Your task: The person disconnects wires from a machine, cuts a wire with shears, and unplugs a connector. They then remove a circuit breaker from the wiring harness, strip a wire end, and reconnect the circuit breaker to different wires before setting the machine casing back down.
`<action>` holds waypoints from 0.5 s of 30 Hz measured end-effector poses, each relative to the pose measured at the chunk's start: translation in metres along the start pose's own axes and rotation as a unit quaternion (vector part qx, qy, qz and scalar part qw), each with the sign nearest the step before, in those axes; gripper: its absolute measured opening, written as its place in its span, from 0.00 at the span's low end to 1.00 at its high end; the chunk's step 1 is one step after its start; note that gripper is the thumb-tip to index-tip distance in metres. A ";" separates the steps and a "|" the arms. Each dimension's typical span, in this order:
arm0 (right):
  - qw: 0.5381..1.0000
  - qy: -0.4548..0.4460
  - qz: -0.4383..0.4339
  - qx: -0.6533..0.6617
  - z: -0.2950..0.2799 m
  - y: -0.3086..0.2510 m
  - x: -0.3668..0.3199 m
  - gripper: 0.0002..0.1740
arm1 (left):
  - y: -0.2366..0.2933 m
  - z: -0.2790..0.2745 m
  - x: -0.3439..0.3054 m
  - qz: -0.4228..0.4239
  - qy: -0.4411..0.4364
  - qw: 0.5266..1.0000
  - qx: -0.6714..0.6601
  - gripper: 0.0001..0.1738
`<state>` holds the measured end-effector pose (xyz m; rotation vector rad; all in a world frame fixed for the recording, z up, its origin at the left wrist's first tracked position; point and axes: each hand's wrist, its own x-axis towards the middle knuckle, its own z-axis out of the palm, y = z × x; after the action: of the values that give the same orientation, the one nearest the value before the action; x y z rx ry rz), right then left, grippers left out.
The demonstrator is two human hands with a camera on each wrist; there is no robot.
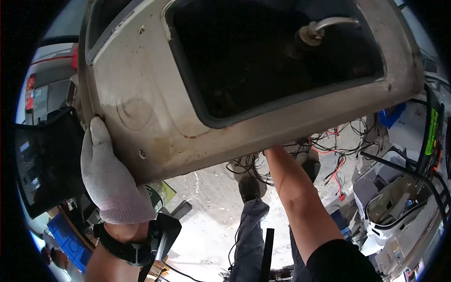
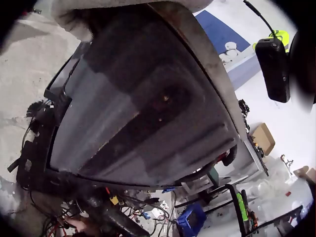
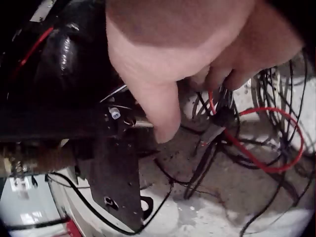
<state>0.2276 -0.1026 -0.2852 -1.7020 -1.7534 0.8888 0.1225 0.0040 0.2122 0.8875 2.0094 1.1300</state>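
Note:
A large worn beige panel (image 1: 136, 89), with a dark rubber-edged opening (image 1: 277, 61) and a bent metal pipe (image 1: 336, 21), fills the upper head view, tilted up. My left hand (image 1: 110, 174), in a white knit glove, grips its left edge with the thumb on the face. The left wrist view shows its ribbed dark underside (image 2: 148, 113). Bare, my right hand (image 3: 182, 54) is under the panel, hidden in the head view. Its downward digit reaches a small metal pin (image 3: 143, 124) beside a black bracket (image 3: 116, 173); I cannot tell whether it pinches anything. Other fingers curl near black and red wires (image 3: 266, 165).
Loose cables (image 1: 345, 145) lie on the floor around my shoes. A white plastic housing (image 1: 390, 197) and black tubing (image 1: 404, 169) stand at the right. At the left are a black mesh chair back (image 1: 49, 160) and a blue box (image 1: 70, 239).

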 end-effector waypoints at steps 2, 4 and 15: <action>0.992 -0.110 0.009 -0.067 0.001 -0.014 -0.002 0.19 | 0.000 -0.004 0.001 -0.005 -0.005 1.000 0.009 0.24; 0.997 -0.026 0.076 -0.006 -0.070 -0.063 -0.033 0.16 | 0.000 -0.003 0.001 -0.010 -0.020 1.000 -0.010 0.23; 0.996 -0.087 0.010 0.031 -0.235 -0.109 -0.110 0.13 | -0.015 -0.013 0.019 0.027 -0.040 0.998 0.048 0.23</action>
<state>0.3434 -0.1890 -0.0438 -1.6463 -1.8022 1.1177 0.0981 0.0073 0.2006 1.0239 1.9993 1.0178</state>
